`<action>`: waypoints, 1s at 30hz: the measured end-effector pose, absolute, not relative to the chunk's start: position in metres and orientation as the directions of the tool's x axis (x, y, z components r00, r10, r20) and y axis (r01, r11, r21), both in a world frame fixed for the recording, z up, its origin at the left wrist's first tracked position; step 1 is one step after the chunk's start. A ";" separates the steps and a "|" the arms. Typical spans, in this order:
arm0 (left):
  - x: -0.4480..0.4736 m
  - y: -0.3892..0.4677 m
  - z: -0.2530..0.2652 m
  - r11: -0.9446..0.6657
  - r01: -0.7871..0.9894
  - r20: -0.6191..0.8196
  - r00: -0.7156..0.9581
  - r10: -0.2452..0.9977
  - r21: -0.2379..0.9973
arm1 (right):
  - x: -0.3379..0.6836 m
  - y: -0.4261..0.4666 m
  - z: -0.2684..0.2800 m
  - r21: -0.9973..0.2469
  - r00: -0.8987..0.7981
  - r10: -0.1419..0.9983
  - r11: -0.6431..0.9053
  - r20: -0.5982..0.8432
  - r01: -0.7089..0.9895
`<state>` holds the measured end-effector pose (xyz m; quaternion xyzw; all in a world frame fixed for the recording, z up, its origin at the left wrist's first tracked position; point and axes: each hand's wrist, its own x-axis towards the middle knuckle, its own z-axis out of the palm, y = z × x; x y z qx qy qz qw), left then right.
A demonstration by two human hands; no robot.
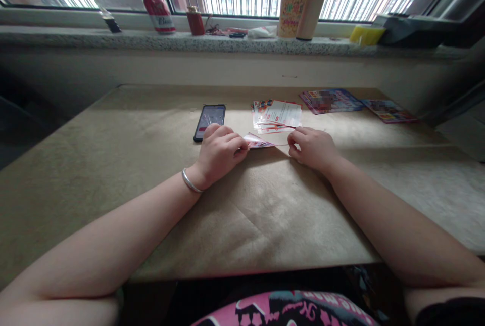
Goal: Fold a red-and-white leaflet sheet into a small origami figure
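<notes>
My left hand (223, 150), with a silver bangle at the wrist, is closed in a pinch on the left end of a small folded printed paper (259, 141). The paper is held just above the table, and its thin edge runs across to my right hand (312, 149). There the fingertips are pinched together on the paper's right end. Behind my hands lies a loose pile of printed sheets (282, 112), white and red, partly fanned out. A smartphone (212, 114) lies face up beyond my left hand, which covers its lower right corner.
Colourful printed booklets (333, 100) and another stack (390, 110) lie at the table's back right. On the stone windowsill (132, 39) stand a red can (159, 12), a small red bottle (195, 21), a patterned cup (292, 11) and a yellow object (367, 35).
</notes>
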<state>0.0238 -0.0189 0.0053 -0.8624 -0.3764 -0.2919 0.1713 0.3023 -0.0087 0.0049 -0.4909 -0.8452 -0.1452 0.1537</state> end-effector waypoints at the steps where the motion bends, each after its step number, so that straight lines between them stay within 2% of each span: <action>1: 0.024 -0.019 0.005 -0.658 0.750 0.632 0.546 0.551 -0.075 | 0.303 -0.009 0.005 0.092 -0.461 0.791 0.466 0.402 0.880; 10: 0.021 -0.016 0.003 -0.668 0.739 0.617 0.565 0.548 -0.083 | 0.303 -0.010 0.008 0.071 -0.402 0.831 0.408 0.386 0.910; 14: 0.019 -0.012 0.001 -0.689 0.720 0.614 0.579 0.536 -0.077 | 0.304 -0.009 0.005 0.004 -0.327 0.846 0.359 0.422 0.933; 18: 0.021 -0.011 -0.001 -0.701 0.709 0.611 0.588 0.529 -0.076 | 0.295 -0.014 0.003 -0.093 -0.364 0.780 0.470 0.509 0.878; 23: 0.024 -0.011 0.000 -0.712 0.697 0.587 0.613 0.529 -0.087 | 0.276 -0.023 0.004 -0.055 -0.493 0.705 0.598 0.509 0.799; 30: 0.027 -0.011 0.002 -0.755 0.646 0.577 0.660 0.481 -0.110 | 0.260 -0.028 0.005 0.044 -0.584 0.670 0.639 0.460 0.768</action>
